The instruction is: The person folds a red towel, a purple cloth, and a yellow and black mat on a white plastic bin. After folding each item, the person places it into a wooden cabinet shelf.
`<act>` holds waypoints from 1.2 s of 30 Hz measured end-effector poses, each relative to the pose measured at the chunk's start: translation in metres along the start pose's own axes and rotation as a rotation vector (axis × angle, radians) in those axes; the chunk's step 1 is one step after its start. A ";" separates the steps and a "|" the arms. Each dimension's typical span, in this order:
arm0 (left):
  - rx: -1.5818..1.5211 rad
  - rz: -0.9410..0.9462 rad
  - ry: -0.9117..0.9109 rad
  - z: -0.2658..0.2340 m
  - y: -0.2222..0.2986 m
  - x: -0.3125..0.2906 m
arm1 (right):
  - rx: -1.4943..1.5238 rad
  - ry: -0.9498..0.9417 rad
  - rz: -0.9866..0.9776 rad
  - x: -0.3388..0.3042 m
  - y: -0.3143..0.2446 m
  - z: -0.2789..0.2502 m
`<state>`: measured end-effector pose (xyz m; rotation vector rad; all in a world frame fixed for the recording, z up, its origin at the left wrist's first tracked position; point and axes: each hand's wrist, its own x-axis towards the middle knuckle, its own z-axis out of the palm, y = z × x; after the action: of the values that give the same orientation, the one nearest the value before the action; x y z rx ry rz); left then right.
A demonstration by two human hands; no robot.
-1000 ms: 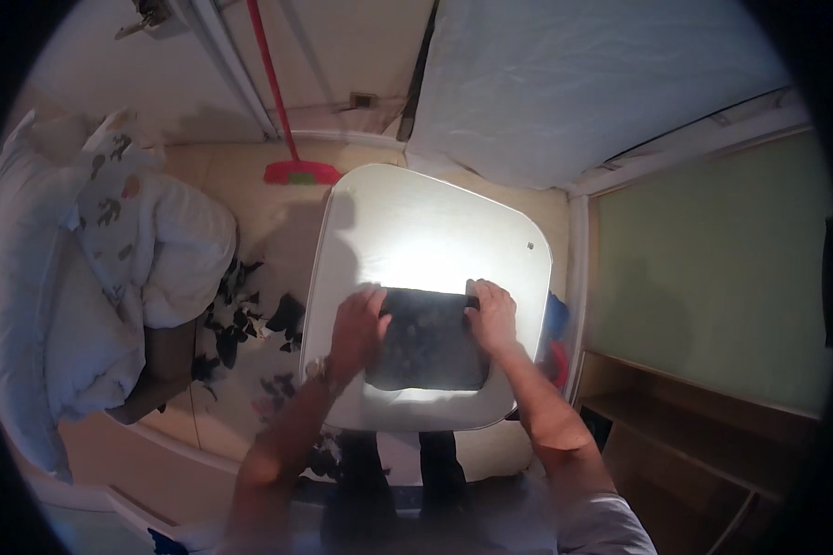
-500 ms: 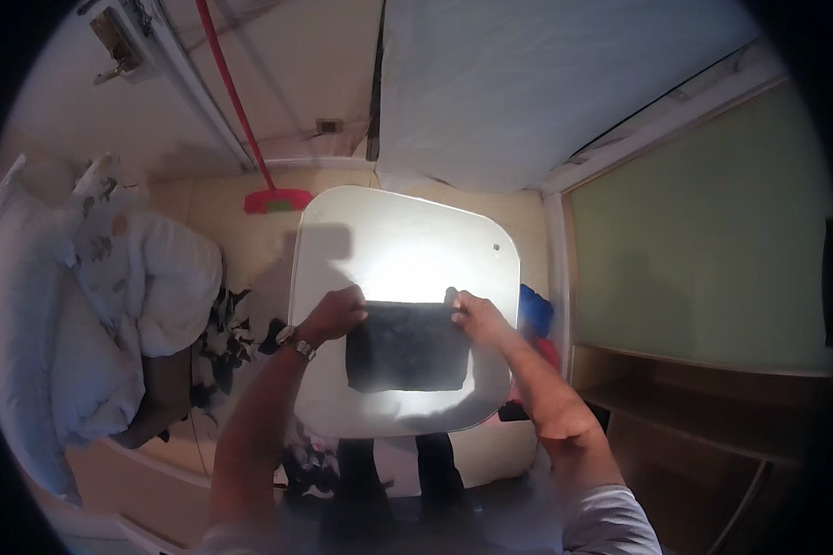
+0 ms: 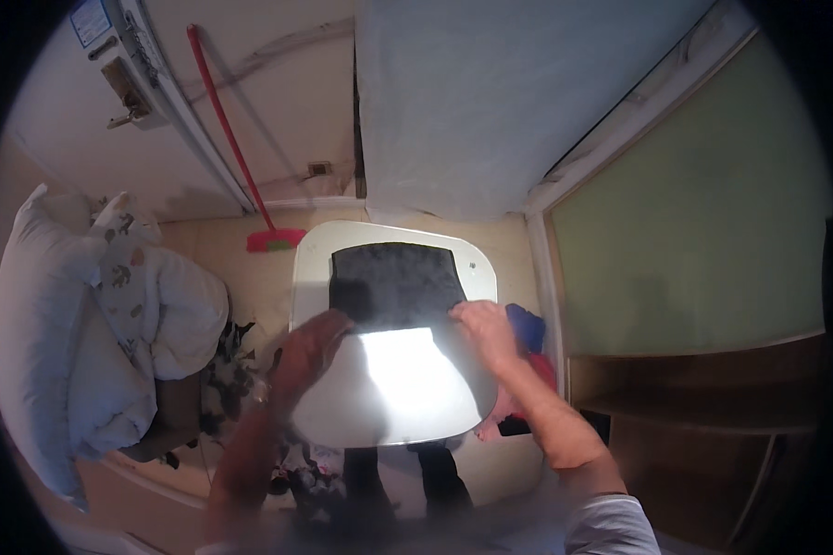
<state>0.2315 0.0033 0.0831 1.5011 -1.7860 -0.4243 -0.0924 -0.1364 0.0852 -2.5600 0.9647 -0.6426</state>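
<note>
A dark grey, nearly black piece of folded cloth [image 3: 396, 285] lies across the far part of a small white table [image 3: 344, 407]; its exact kind does not show. My left hand [image 3: 317, 340], smeared by motion, is closed at the cloth's near left corner. At the near right corner, my right hand [image 3: 486, 326] pinches the cloth's edge between thumb and fingers. Bright light falls on the bare tabletop between my forearms.
White bedding [image 3: 55, 342] is heaped at the left. Behind the table, a red broom [image 3: 230, 139] leans on the wall near a door [image 3: 74, 102]. Blue cloth [image 3: 525, 327] shows beyond the table's right edge, with wooden shelving [image 3: 703, 388] farther right.
The cloth has gone from the near part of the table to the far part and now lies spread out beyond my hands. Both hands keep to its corners. My view has shifted slightly.
</note>
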 end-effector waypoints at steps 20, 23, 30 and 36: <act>0.342 -0.180 -0.298 0.139 -0.005 -0.224 | -0.041 -0.377 0.185 -0.174 -0.045 0.100; 0.285 -0.079 -0.241 0.146 0.003 -0.171 | 0.010 -0.251 0.194 -0.134 -0.045 0.119; 0.277 -0.030 -0.309 0.159 -0.034 -0.086 | -0.056 -0.245 0.088 -0.079 -0.015 0.166; 0.249 -0.094 -0.358 0.167 -0.050 -0.086 | -0.076 -0.327 0.114 -0.082 -0.001 0.174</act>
<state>0.1486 0.0369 -0.0898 1.7735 -2.1130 -0.5623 -0.0569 -0.0550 -0.0853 -2.5433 1.0252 -0.1505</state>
